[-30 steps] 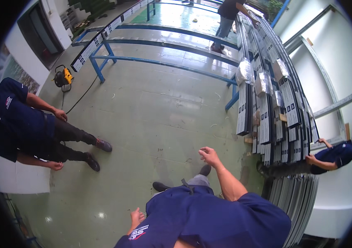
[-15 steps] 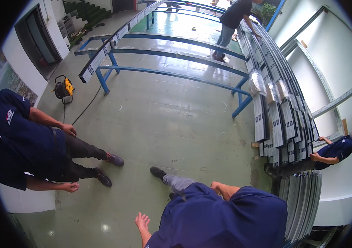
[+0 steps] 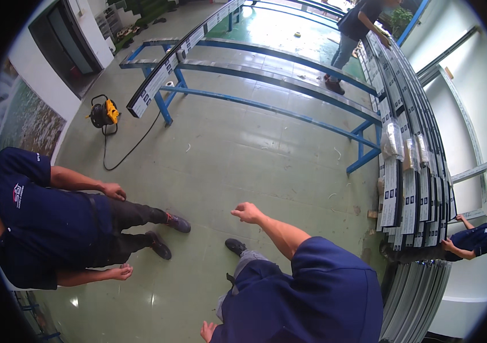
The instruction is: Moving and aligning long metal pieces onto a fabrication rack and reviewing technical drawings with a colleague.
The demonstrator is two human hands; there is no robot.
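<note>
Mid-stride on the glossy green concrete floor (image 3: 243, 148): right hand (image 3: 247, 212), centre frame, curls loosely on nothing above the black shoe (image 3: 235, 246); left hand (image 3: 208, 330), bottom edge, is spread and empty.

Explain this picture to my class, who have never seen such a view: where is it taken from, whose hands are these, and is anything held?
There is no machine here: a person wears a wide-angle camera on the head that looks down, so straight edges bend. Their right hand reaches forward, loosely curled and empty. Their left hand hangs low, open and empty. On the green floor stand blue steel frames, a yellow cable reel and stacked long profiles. A co-worker stands at the left.
</note>
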